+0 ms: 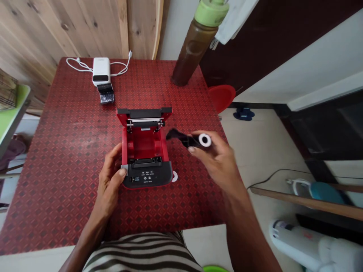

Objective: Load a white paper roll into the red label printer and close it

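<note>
A red and black label printer [147, 174] sits on the table in front of me, its lid [144, 113] raised and its red inner bay showing nothing inside. My left hand [110, 175] is closed on the printer's left side, thumb on the front corner. To the right of the printer, my right hand [217, 156] grips a small black roll [195, 141] with a white ring-shaped end. A loose dark strip hangs off the roll toward the printer and looks slightly blurred. Part of a white round piece [175, 176] shows beside the printer's front right corner.
On the red patterned table [73, 151], a white device [101, 71] with a white cable and a dark strip stands at the back left. A tall brown bottle [191, 49] with a green lid rises at the back right. A red stool [224, 96] is beyond the right edge.
</note>
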Available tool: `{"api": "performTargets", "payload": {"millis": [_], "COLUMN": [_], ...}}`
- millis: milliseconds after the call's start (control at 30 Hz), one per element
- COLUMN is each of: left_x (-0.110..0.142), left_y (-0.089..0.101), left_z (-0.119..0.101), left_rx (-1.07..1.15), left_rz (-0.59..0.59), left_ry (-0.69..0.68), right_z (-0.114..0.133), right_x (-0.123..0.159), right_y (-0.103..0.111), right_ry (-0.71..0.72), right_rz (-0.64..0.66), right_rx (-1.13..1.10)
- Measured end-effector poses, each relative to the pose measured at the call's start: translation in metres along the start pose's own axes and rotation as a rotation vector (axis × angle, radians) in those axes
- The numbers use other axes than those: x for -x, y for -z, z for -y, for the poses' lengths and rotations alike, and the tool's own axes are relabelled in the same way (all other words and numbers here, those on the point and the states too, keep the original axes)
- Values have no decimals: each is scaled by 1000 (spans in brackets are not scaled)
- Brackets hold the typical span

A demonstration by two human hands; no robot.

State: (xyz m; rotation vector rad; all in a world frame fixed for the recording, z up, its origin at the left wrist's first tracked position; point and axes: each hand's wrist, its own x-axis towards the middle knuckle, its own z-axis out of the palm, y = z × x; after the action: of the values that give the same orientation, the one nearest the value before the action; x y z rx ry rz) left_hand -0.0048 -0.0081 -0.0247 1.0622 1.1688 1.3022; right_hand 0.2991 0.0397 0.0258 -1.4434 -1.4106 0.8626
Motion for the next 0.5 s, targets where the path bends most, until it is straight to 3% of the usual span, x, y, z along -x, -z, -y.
{"api": "performTargets", "payload": {"millis": [100,200,367,500], "left_x": [0,0,0,0], "left_y": [-1,-2,-4,-6], "left_z": [-2,-5,-11,-14], "left_rx": [-24,-66,-65,-66], "left_rz": [-4,-23,9,19], "left_ry": [0,-3,20,28], "right_z": [45,77,89,86], "right_x": [7,1,-19,-17], "right_y": [32,34,-21,-62], "right_ry": [10,104,358,364], "right_rz": [228,461,541,480], "right_rx": [-132,-87,320,661]}}
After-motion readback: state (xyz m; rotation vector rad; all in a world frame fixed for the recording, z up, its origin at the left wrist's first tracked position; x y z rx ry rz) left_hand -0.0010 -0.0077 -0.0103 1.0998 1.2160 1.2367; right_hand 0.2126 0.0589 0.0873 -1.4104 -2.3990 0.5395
